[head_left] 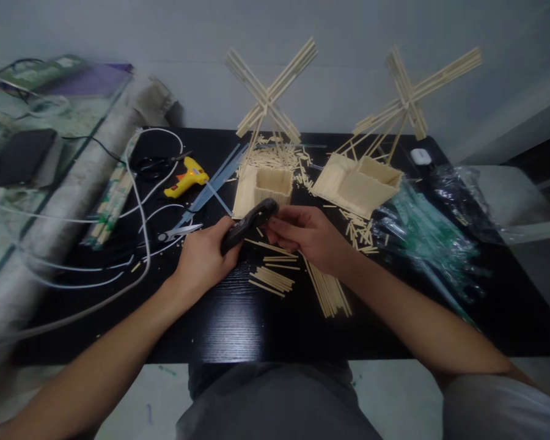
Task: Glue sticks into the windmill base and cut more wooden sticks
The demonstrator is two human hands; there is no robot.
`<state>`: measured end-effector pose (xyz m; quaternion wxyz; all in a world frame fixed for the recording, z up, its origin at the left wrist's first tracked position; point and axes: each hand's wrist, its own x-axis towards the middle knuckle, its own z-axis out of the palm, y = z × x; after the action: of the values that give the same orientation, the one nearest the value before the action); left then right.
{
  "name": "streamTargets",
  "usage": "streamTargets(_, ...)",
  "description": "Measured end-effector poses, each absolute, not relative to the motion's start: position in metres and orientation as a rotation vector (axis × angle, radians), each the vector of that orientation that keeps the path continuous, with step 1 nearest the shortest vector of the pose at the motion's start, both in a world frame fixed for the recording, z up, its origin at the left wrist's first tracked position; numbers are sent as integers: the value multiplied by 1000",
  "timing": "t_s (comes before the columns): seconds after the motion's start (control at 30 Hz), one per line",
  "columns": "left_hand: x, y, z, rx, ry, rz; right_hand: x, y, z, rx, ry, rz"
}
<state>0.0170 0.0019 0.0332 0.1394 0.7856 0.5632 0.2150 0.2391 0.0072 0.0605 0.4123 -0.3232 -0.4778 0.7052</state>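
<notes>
Inside curled left fingers (230,258), black tool (250,225); beside it bent right fingers (285,228), hold unclear

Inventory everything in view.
Table: 1, black, centre
Windmill models: 2, pale, table's back
Sticks: many, pale, mid table
Scraps: many, pale, around models
Glue gun: 1, yellow, back left
Strips: several, bluish, beside glue gun
Bladed tool: 1, silver, left
Cables: several, white, left
Stick bundle: 1, pale and green, left
Plastic packaging: several, clear and green, right
Small case: 1, white, back right
Slab: 1, black, far left
Seat: 1, white, far right
Hand tool: 1, black, centre
Left hand: 1, bare, gripping hand tool
Right hand: 1, bare, at tool's end
</notes>
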Motion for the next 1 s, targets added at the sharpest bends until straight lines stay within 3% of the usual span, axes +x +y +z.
streamTargets(0.23, 17, 4, 32, 2260, 1593, 644, 241, 9, 59, -798, -1197, 1794)
streamTargets(0.73, 17, 3, 36, 2277, 1414, 730, 247, 14, 54, -662, -933, 2243)
streamTargets(1.0, 14, 2, 38, 2287, 1435, 682, 246, 13, 57, -600, -908, 2306)
